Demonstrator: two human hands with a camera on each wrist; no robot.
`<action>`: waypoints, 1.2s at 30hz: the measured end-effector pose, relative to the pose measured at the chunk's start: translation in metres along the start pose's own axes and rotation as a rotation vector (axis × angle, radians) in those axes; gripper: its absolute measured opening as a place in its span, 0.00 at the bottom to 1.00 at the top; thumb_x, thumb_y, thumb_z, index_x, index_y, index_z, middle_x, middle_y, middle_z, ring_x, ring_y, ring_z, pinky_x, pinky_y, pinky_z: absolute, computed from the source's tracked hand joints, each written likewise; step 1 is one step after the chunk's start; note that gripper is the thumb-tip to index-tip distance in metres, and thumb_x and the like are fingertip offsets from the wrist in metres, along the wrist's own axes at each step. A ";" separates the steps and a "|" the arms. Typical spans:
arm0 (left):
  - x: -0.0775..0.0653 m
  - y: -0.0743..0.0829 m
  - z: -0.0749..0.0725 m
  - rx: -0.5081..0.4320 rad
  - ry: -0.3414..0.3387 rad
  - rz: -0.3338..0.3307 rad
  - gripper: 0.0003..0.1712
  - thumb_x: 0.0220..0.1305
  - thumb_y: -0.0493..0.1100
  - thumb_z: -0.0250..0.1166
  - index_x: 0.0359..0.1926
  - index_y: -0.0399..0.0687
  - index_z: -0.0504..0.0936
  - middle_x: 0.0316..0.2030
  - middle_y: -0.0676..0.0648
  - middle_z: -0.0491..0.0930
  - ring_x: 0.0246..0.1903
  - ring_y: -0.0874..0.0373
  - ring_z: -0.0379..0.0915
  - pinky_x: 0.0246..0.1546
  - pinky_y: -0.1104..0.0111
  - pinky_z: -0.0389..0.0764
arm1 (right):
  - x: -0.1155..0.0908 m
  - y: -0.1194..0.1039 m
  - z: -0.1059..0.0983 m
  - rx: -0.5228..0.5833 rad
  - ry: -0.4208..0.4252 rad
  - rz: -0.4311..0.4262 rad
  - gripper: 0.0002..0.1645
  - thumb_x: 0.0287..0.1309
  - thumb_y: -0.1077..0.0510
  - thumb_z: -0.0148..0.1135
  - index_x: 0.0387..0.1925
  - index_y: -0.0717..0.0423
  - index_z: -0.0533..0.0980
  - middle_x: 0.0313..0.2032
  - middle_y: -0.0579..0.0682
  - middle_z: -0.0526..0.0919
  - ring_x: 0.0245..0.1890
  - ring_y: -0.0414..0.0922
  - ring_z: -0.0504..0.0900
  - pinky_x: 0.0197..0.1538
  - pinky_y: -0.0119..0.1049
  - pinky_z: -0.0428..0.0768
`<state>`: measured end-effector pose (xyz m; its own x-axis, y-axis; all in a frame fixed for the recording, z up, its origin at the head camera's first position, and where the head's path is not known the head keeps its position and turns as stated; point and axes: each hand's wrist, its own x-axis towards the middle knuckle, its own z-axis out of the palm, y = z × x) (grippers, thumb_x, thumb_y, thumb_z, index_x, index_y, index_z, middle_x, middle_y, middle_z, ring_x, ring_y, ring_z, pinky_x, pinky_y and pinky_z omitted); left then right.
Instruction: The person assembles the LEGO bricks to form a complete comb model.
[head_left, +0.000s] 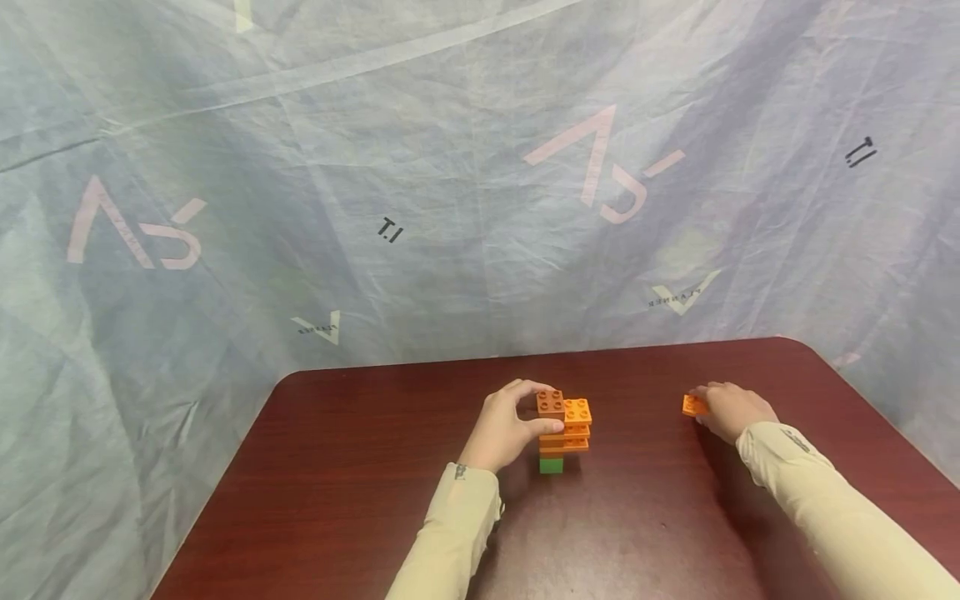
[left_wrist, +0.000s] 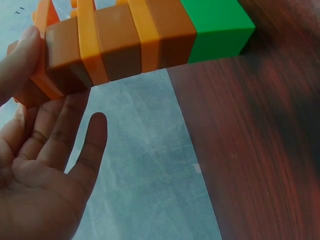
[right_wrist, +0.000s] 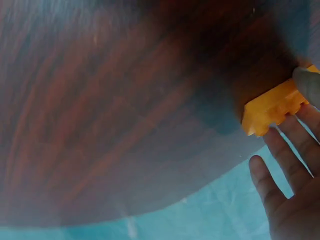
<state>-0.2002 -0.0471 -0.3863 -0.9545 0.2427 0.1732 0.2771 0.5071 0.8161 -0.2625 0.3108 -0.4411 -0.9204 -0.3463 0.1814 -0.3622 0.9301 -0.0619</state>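
Note:
A tower of stacked toy building bricks (head_left: 551, 440) stands upright near the middle of the table, brown and orange with a green brick (head_left: 551, 466) at its foot. Orange plates (head_left: 577, 411) jut from its right side. My left hand (head_left: 501, 431) grips the tower near its top, thumb on the near side and fingers behind. In the left wrist view the layers (left_wrist: 117, 45) alternate brown and orange. Off to the right, my right hand (head_left: 735, 410) pinches a flat orange brick (head_left: 693, 405). Its studs (right_wrist: 280, 117) face the fingers in the right wrist view.
The dark red wooden table (head_left: 360, 467) has rounded far corners. Behind it hangs a pale grey printed cloth (head_left: 465, 208), close to the far edge. Between the two hands lies a stretch of bare tabletop (head_left: 637, 467).

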 end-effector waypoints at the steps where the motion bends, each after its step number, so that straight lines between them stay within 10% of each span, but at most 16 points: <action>1: 0.000 0.000 0.000 0.004 0.000 0.000 0.24 0.57 0.41 0.78 0.55 0.51 0.85 0.44 0.54 0.81 0.47 0.56 0.78 0.49 0.61 0.81 | -0.001 0.000 0.000 0.019 -0.004 0.002 0.19 0.47 0.64 0.76 0.43 0.68 0.83 0.37 0.62 0.84 0.38 0.62 0.83 0.40 0.59 0.82; 36: 0.003 -0.001 -0.002 0.012 -0.019 0.004 0.23 0.56 0.42 0.78 0.54 0.48 0.85 0.44 0.52 0.82 0.46 0.55 0.79 0.52 0.58 0.80 | 0.010 -0.129 -0.090 0.462 0.172 -0.293 0.21 0.63 0.53 0.71 0.56 0.54 0.82 0.49 0.46 0.84 0.38 0.39 0.78 0.43 0.43 0.78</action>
<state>-0.2033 -0.0484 -0.3853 -0.9511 0.2602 0.1664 0.2826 0.5158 0.8087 -0.2113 0.1984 -0.3427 -0.7487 -0.5206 0.4104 -0.6608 0.6349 -0.4002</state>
